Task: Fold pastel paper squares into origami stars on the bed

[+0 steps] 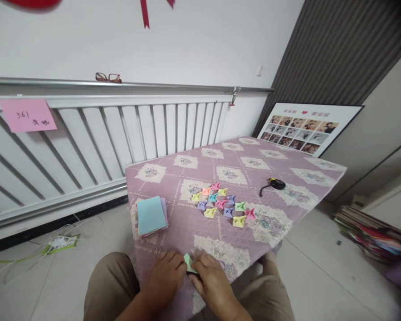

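Both hands are in close on one small light-green paper piece (189,263) at the near part of the table. Left hand (166,273): fingers curled in, nearly closed, tips holding its left side. Right hand (214,277): fingers bent over the right side, thumb tucked low, small gap at most. Exact pinch points are hidden by the fingers. Main risk, as judged: skewed crease. Piece is tiny, both hands cover most of it, so edge alignment is hard to see; a misaligned edge would give a crooked shape. Second: tearing or crumpling at a corner if the hands pull against each other or press unevenly. Third: soft backing. Patterned tablecloth (180,234) looks quilted, so it could give under pressure and leave a weak crease, or bunch and shift the paper. There's a dark strip right under the piece; can't tell what it is, but if it's a raised edge it could print a stray line. Further out, the folded paper pieces (221,203) stand loose in a cluster beyond the right hand; a sleeve-height sweep or a tug on the cloth could tip or scatter them. Square paper stack (151,215), light blue on top, sits unevenly squared near the table's left edge; a left elbow knock could fan it or push sheets off. Tape measure (276,183) is well apart, low concern.
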Tool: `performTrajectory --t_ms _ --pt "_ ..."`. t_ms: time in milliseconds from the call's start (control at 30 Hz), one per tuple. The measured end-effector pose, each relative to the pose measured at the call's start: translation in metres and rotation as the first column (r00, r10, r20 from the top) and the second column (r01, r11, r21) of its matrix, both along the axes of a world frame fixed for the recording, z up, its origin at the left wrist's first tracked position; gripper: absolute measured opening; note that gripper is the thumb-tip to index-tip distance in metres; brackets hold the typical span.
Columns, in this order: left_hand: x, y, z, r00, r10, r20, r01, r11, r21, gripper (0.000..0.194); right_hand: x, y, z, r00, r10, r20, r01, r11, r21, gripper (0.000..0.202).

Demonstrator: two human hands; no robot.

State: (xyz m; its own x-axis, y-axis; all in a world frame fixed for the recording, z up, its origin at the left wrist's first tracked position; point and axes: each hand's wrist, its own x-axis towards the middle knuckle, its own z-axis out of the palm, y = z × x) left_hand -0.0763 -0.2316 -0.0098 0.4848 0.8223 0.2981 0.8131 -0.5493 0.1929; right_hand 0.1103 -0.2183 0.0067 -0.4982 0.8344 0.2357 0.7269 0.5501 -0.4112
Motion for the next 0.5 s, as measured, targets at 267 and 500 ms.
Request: performTrajectory --t_ms 267,500 --pt "0.008 -0.004 0.033 0.932 0.105 0.346 0.002 0.956 -0.294 0.019 0.006 -0.006 0.021 0.950 -0.059 -0.307 0.022 0.992 -0.122 0.013" --pt "0.017 -0.007 0.025 0.831 0.266 0.489 0.076 0.816 -0.573 0.012 0.014 -0.005 0.037 0.870 -0.248 -0.426 0.035 0.894 -0.448 0.015"
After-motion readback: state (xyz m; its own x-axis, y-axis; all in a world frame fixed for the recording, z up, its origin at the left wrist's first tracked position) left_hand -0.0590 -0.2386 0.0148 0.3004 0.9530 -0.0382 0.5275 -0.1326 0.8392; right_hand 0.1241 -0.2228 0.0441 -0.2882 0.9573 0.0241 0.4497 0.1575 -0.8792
